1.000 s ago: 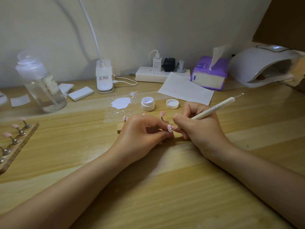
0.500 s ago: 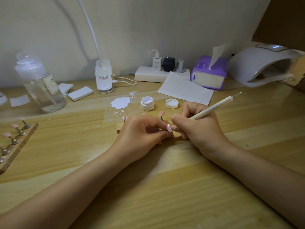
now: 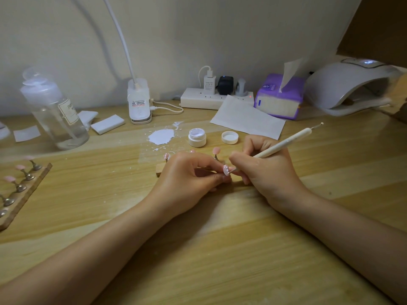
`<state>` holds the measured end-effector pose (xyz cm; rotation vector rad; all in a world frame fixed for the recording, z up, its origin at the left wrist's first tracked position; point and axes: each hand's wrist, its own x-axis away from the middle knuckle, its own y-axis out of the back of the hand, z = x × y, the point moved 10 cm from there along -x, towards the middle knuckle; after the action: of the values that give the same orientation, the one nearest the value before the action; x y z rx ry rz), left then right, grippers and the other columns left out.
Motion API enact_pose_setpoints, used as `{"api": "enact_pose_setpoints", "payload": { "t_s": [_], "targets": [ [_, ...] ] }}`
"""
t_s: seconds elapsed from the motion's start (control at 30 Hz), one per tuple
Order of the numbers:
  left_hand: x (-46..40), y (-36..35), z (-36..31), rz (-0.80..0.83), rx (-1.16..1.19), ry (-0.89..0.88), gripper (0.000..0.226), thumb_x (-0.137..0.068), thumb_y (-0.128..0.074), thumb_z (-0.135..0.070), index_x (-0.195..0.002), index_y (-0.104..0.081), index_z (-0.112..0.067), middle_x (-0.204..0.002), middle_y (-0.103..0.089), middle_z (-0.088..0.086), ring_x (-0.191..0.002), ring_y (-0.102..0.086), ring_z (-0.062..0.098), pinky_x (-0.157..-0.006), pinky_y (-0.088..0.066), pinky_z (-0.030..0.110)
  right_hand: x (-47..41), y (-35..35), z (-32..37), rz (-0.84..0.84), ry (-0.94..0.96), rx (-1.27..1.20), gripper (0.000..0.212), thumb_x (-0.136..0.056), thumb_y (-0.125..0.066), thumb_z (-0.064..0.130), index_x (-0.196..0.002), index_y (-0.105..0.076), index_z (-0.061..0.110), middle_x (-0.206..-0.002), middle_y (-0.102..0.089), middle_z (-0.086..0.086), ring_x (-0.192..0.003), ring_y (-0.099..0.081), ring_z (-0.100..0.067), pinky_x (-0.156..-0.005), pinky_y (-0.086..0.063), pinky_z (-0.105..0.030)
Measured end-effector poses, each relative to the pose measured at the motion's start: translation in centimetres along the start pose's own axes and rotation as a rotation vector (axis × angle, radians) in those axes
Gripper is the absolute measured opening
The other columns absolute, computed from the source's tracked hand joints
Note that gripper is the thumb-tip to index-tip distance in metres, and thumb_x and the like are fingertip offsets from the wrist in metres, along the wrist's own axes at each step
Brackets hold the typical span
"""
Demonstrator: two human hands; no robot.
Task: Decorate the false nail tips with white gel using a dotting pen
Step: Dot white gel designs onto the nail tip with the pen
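Observation:
My left hand [image 3: 189, 175] pinches a pink false nail tip [image 3: 226, 170] that carries white dots. In my right hand [image 3: 266, 170] I grip a cream dotting pen [image 3: 286, 143], and its metal point touches that tip. A wooden holder strip [image 3: 160, 169] lies behind my left hand, with more pink tips on stands, one [image 3: 217, 150] plain and one [image 3: 166, 156] dotted. The open white gel jar [image 3: 197, 137] and its lid [image 3: 230, 137] stand just beyond, beside a smear of white gel [image 3: 160, 136] on the desk.
A second holder strip [image 3: 22, 190] with pink tips sits at the left edge. Along the back stand a clear pump bottle [image 3: 55, 115], a lamp base [image 3: 139, 104], a power strip [image 3: 215, 97], a sheet of paper [image 3: 248, 117], a purple tissue pack [image 3: 279, 97] and a nail curing lamp [image 3: 352, 86].
The pen's upper end has shifted slightly, while its point stays on the nail tip. Both hands remain in the same place.

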<state>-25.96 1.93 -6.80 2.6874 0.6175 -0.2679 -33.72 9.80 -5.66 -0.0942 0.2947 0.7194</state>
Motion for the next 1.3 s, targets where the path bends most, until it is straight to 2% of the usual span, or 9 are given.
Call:
{"api": "enact_pose_setpoints", "payload": {
  "t_s": [0.17,0.3,0.4,0.5,0.63,0.77,0.83,0.97,1.3],
  "targets": [
    [0.00,0.05,-0.04,-0.006,-0.003,0.007,0.026,-0.073,-0.072,-0.004,-0.067,-0.070,-0.029,-0.070,-0.071,-0.007,-0.070,-0.069,0.022,-0.060,-0.053,0.018,0.03,0.04,0.02,0.005,0.000,0.025,0.028,-0.058,-0.060,0.015,-0.045,-0.035,0.014,-0.029,-0.039,0.004,-0.030,-0.031,-0.005,-0.041,-0.033,-0.016],
    [0.00,0.01,-0.04,-0.005,0.008,0.005,0.027,-0.073,-0.072,-0.007,-0.066,-0.070,-0.033,-0.074,-0.072,0.002,-0.075,-0.069,0.028,-0.063,-0.055,0.023,-0.01,0.04,-0.04,0.001,-0.008,0.018,0.026,-0.057,-0.059,0.014,-0.047,-0.035,0.012,-0.029,-0.039,0.005,-0.029,-0.031,-0.005,-0.043,-0.034,-0.019],
    [-0.03,0.00,0.13,-0.004,0.015,0.012,0.027,-0.073,-0.072,-0.007,-0.065,-0.070,-0.033,-0.072,-0.072,0.000,-0.076,-0.069,0.029,-0.063,-0.055,0.023,0.07,-0.13,0.04,0.014,-0.010,-0.006,0.025,-0.058,-0.058,0.013,-0.048,-0.035,0.012,-0.029,-0.041,0.005,-0.029,-0.032,-0.003,-0.043,-0.035,-0.016],
    [0.01,-0.03,0.11,0.003,0.012,0.010,0.027,-0.073,-0.072,-0.007,-0.066,-0.069,-0.033,-0.070,-0.072,-0.007,-0.074,-0.069,0.027,-0.061,-0.054,0.019,0.06,-0.08,0.07,0.011,-0.006,0.002,0.027,-0.058,-0.059,0.013,-0.045,-0.035,0.014,-0.029,-0.040,0.005,-0.029,-0.032,-0.004,-0.042,-0.034,-0.016],
    [0.04,-0.01,0.09,-0.001,0.011,0.012,0.026,-0.073,-0.072,-0.008,-0.065,-0.070,-0.033,-0.073,-0.072,-0.001,-0.073,-0.069,0.024,-0.061,-0.054,0.020,0.02,0.03,-0.11,0.001,-0.013,0.006,0.027,-0.058,-0.059,0.014,-0.047,-0.035,0.014,-0.029,-0.039,0.006,-0.029,-0.031,-0.004,-0.047,-0.036,-0.021],
    [0.00,-0.02,0.16,0.002,0.005,0.016,0.025,-0.073,-0.072,-0.006,-0.067,-0.070,-0.030,-0.069,-0.072,-0.005,-0.068,-0.068,0.017,-0.059,-0.053,0.018,0.08,-0.06,0.02,0.014,-0.010,0.005,0.027,-0.059,-0.059,0.014,-0.047,-0.035,0.012,-0.029,-0.041,0.005,-0.029,-0.033,-0.003,-0.043,-0.035,-0.018],
    [0.03,0.02,0.20,-0.001,-0.002,0.016,0.024,-0.073,-0.072,-0.006,-0.068,-0.069,-0.030,-0.069,-0.071,-0.008,-0.071,-0.069,0.020,-0.061,-0.055,0.021,0.07,0.01,-0.03,0.009,-0.013,0.012,0.027,-0.059,-0.059,0.015,-0.047,-0.035,0.013,-0.030,-0.040,0.005,-0.030,-0.032,-0.005,-0.045,-0.035,-0.020],
    [0.01,0.03,0.25,-0.006,0.002,0.020,0.025,-0.072,-0.073,-0.008,-0.065,-0.070,-0.032,-0.073,-0.072,0.001,-0.075,-0.069,0.028,-0.065,-0.055,0.027,0.07,0.06,-0.09,-0.001,-0.022,0.007,0.026,-0.058,-0.059,0.015,-0.049,-0.034,0.011,-0.030,-0.039,0.006,-0.029,-0.031,-0.004,-0.053,-0.036,-0.026],
    [0.03,0.11,0.17,-0.009,-0.021,0.018,0.022,-0.073,-0.073,-0.008,-0.069,-0.071,-0.030,-0.074,-0.072,0.001,-0.073,-0.069,0.027,-0.068,-0.055,0.034,0.05,-0.02,-0.04,0.007,-0.015,-0.007,0.027,-0.059,-0.059,0.014,-0.049,-0.035,0.011,-0.030,-0.039,0.006,-0.029,-0.032,-0.004,-0.047,-0.041,-0.019]
  ]
}}
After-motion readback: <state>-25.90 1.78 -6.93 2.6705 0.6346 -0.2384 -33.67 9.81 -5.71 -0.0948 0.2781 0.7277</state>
